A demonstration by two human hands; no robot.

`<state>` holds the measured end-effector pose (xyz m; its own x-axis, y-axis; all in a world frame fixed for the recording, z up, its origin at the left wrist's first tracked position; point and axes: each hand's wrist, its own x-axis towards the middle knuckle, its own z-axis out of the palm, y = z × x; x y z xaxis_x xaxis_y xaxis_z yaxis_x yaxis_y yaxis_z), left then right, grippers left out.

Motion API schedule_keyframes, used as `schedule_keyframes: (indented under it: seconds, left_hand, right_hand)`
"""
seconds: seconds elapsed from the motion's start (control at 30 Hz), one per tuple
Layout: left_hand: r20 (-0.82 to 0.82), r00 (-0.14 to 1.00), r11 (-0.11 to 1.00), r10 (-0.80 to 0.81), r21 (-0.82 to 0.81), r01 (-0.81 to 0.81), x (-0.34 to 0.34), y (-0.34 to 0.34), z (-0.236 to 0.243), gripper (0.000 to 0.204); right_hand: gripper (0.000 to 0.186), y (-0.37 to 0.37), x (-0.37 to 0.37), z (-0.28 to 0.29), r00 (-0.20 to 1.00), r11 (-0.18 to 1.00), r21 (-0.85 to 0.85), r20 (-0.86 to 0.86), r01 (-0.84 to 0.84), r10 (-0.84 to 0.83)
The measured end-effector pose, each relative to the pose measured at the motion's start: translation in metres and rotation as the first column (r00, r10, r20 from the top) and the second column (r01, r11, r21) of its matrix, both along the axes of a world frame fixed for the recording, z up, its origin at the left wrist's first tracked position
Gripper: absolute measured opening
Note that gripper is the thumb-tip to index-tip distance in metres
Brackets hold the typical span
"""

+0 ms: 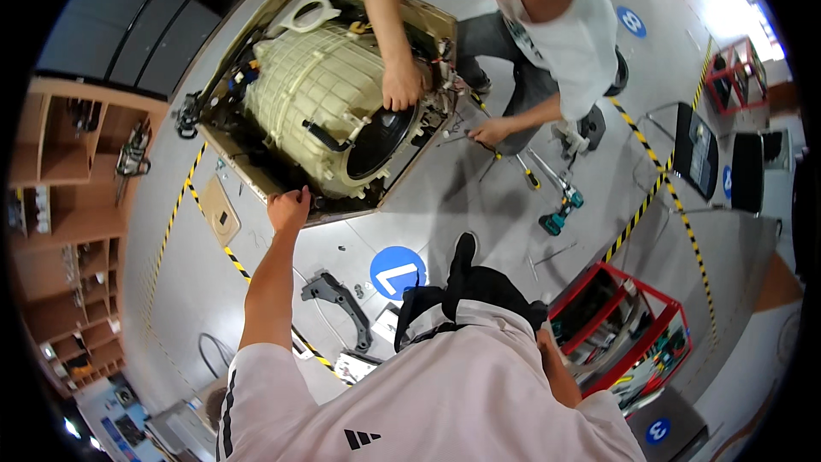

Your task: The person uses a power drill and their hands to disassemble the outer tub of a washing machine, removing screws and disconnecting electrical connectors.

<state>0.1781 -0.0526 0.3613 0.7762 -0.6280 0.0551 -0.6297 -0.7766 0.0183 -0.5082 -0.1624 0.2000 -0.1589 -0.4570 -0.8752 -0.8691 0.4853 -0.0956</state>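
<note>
My left hand [289, 205] grips the front rim of an opened metal appliance cabinet [256, 180], fingers curled over it. Inside lies a large cream plastic drum [299, 94] with a dark round opening [380, 141] and a black hose [321, 135]. My right forearm [556, 368] hangs by my side; its hand is hidden against my dark clothing. Across the cabinet a co-worker [556, 34] leans over, one hand [402, 85] on the drum near the opening, the other [492, 131] low beside the cabinet, at a yellow-and-black tool.
A cordless drill [560, 214], a screwdriver [530, 175], a dark curved part [351, 308] and a tan panel [221, 214] lie on the floor among striped tape lines. A red-framed tool carrier [603, 278] stands to my right. Wooden shelving [60, 214] lines the left; chairs [697, 150] stand at right.
</note>
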Motion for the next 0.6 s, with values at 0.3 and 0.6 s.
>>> schedule_keyframes:
  seconds: [0.3, 0.6]
  left_hand:
    - [0.077, 0.994, 0.996, -0.071, 0.049, 0.068, 0.006, 0.007, -0.010, 0.038]
    - [0.088, 0.988, 0.982, -0.127, 0.150, 0.113, 0.013, -0.009, -0.026, 0.040]
  right_hand:
    - [0.043, 0.028, 0.033, 0.013, 0.961, 0.953, 0.138, 0.020, 0.270, -0.275]
    - [0.018, 0.036, 0.044, 0.018, 0.909, 0.902, 0.113, -0.038, 0.416, -0.415]
